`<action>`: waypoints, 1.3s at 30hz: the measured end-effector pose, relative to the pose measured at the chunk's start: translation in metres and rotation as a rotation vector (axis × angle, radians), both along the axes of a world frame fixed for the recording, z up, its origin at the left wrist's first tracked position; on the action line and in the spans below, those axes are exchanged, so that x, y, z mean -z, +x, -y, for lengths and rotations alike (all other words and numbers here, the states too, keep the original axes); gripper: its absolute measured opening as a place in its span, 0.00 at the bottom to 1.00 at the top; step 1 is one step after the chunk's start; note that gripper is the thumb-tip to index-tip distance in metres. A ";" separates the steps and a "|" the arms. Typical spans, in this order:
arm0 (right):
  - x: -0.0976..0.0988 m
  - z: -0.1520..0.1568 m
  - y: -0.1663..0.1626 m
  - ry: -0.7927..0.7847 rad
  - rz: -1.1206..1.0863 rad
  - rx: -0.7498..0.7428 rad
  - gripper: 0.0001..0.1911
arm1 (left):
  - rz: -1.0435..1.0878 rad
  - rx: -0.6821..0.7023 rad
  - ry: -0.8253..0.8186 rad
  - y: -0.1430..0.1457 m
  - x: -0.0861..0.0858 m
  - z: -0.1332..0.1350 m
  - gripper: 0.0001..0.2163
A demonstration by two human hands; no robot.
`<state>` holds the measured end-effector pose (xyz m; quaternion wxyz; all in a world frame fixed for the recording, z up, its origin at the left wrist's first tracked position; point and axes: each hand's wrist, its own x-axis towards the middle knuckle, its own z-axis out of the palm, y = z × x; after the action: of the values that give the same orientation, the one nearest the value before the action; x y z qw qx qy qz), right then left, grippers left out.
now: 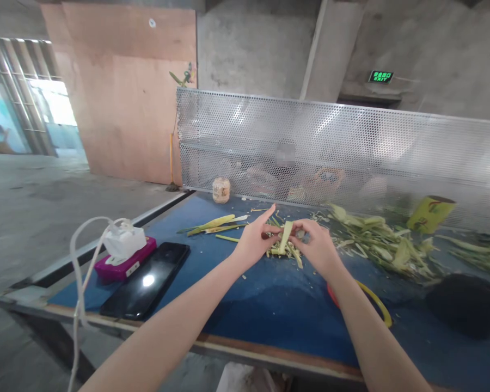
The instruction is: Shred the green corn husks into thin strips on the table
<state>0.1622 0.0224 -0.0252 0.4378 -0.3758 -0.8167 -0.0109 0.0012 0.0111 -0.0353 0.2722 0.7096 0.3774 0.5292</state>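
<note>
Both my hands meet over the blue table (269,305) around a pale green strip of plant leaf (286,236). My left hand (255,239) pinches its left side, with the forefinger stretched out. On the right, my right hand (316,245) grips the same strip with curled fingers. Under the hands lies a small heap of cut green scraps (288,253). Several longer yellow-green stalks (212,224) lie to the left of my hands.
A black phone (147,280), a magenta box (124,260) with a white charger and cable sit at the table's left. A pile of green leaves (375,237), a yellow cup (430,213) and a perforated metal screen (343,147) stand behind. A red and yellow ring (378,302) lies by my right forearm.
</note>
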 end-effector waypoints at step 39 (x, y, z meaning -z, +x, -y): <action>0.003 -0.011 -0.003 -0.544 -0.926 -0.344 0.13 | 0.439 0.166 -0.284 0.007 0.001 0.000 0.53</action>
<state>0.1590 0.0334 -0.0279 0.6335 -0.3019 -0.5622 0.4376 0.0078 0.0115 -0.0366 0.4866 0.5611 0.3203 0.5880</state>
